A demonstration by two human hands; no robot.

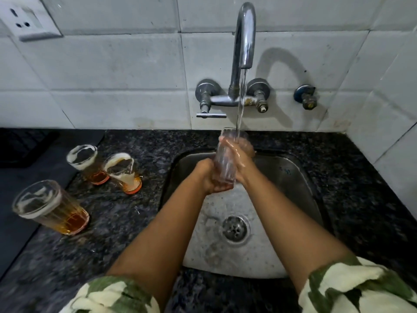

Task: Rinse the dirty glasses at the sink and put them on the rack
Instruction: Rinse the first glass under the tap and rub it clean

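Fingers [228,144] of both hands apparently wrap the upright glass [225,163].

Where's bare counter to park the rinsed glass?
Free: granite right of the sink, up to the tiled wall, and the counter corner front-left. Crowded: left of the sink, three dirty glasses beside the dark mat. Both hands hold the rinsed glass.

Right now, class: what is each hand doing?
Left hand: curled round the base of the clear ribbed drinking glass under the running tap.
Right hand: gripping the same glass, higher up.
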